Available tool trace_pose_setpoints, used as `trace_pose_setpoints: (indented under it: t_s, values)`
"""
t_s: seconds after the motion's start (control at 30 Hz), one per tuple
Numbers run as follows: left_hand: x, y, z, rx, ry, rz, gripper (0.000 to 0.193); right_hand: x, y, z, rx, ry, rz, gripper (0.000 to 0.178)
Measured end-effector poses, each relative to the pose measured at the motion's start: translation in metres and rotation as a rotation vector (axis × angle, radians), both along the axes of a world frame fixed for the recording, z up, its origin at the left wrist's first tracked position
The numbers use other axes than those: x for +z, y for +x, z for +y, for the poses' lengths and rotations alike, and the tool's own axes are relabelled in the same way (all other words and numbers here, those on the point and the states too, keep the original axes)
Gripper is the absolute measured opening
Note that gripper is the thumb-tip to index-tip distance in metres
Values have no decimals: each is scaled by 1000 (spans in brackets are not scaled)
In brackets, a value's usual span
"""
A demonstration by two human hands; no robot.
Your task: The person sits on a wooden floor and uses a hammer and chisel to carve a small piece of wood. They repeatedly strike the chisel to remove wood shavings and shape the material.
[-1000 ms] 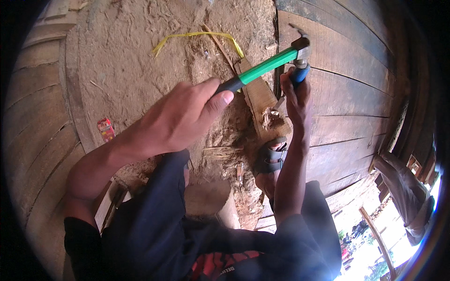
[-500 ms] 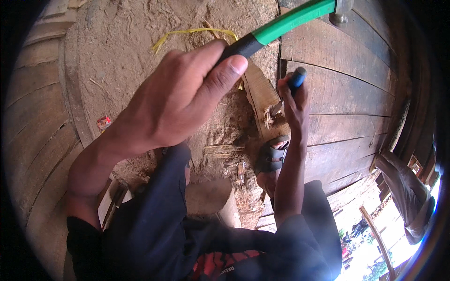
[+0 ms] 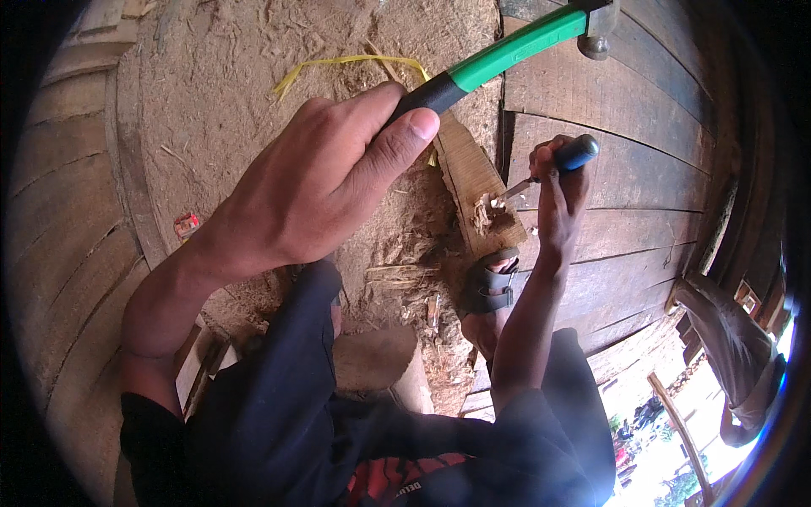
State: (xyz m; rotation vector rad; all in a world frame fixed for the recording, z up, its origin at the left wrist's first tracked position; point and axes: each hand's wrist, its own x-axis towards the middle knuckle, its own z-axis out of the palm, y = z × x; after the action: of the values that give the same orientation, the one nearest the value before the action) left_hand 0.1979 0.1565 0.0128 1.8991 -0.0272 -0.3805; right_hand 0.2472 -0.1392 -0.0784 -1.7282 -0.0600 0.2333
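- Left hand (image 3: 325, 182) here, fingers wrapped firmly round the black grip of a green-handled hammer (image 3: 517, 52), its head up and well apart from the chisel.
- Over on the other side, right hand (image 3: 562, 198) closed round the blue-handled chisel (image 3: 578, 152), tool tilted, blade down at the cut!
- And the timber piece (image 3: 467, 169)? Between and beyond the hands, near end beside the sandalled foot (image 3: 492, 283).
- Progress, by my judgement: partway. A ragged cut is opened near that end, but torn wood chips (image 3: 482, 215) crowd it, so clearing remains; its depth I can't tell.
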Motion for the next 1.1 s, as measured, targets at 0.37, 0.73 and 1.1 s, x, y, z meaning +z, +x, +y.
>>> trace_pose_setpoints:
  t_s: [0.37,0.73,1.1]
  values:
    - [7,7,-3,-52,-7,-7,43,3,-5,4,-39,-18,20,13]
    - [1,7,-2,-46,-22,-26,45,-4,-2,-1,-22,0,-6,12]
    - [1,5,0,-42,-11,-15,44,-6,-5,-1,-16,68,-16,12]
